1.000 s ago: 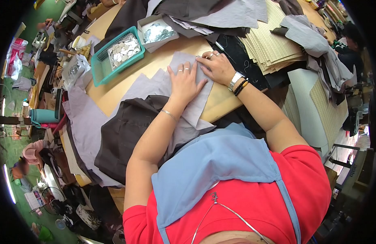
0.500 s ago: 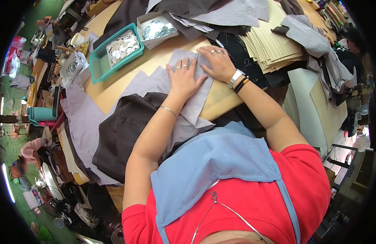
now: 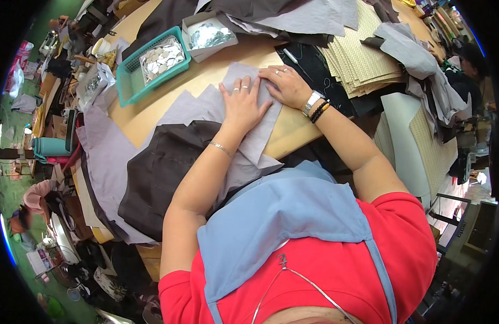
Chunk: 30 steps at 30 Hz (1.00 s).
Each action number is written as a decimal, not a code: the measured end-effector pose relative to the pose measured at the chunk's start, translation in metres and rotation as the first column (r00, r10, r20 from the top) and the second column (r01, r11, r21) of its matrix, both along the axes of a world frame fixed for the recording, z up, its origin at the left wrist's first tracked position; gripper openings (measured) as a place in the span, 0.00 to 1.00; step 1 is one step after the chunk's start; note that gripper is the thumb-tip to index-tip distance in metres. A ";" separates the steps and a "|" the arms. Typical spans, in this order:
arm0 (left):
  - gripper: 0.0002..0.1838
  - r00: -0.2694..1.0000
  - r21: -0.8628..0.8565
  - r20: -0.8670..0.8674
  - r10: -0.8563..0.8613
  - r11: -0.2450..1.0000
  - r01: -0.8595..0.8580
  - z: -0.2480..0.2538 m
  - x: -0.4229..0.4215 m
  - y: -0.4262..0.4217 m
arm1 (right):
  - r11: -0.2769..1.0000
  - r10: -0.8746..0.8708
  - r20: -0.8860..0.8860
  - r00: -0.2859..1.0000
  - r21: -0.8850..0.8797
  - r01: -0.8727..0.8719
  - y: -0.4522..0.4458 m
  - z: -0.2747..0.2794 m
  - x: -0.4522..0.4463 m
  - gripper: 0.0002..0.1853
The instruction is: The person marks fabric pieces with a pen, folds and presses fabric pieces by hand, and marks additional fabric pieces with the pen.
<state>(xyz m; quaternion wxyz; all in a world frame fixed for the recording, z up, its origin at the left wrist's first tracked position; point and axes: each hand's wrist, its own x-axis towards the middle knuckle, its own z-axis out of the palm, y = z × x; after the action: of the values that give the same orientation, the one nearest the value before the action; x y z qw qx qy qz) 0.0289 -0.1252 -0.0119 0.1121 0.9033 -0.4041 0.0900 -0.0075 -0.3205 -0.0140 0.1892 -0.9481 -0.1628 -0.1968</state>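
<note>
Pale lilac-grey fabric [image 3: 257, 132] lies over the wooden table, its pointed upper end under both hands. My left hand [image 3: 242, 106] rests flat on it with the fingers spread, rings showing. Close beside it, my right hand [image 3: 286, 86] bends its fingers down onto the fabric's right edge; its fingertips meet the cloth near my left fingertips. Whether they pinch the edge cannot be made out. Dark brown fabric [image 3: 165, 167] is bunched beneath and left of my left forearm.
A teal basket [image 3: 123, 89] holds pale flat pieces, beside a white box [image 3: 209, 49] of shiny pieces. Woven cream sheets [image 3: 362, 59] are stacked at the upper right. A pen-like tool [image 3: 291, 55] lies on black material. A person [image 3: 468, 70] is at the far right.
My right hand has shifted slightly left, closer to my left fingertips, and its fingers are more bent. The view has drifted a little, moving the basket and dark fabric slightly left.
</note>
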 end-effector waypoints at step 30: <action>0.32 0.997 -0.031 -0.042 0.069 0.997 -0.071 0.007 -0.036 0.037 | 0.998 -0.048 -0.035 0.998 0.031 0.049 0.002 0.000 -0.001 0.23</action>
<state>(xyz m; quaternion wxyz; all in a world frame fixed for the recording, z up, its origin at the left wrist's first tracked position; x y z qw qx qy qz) -0.0071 -0.0883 -0.0050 0.1315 0.9167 -0.3683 0.0820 -0.0085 -0.3181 -0.0140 0.2024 -0.9518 -0.1335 -0.1877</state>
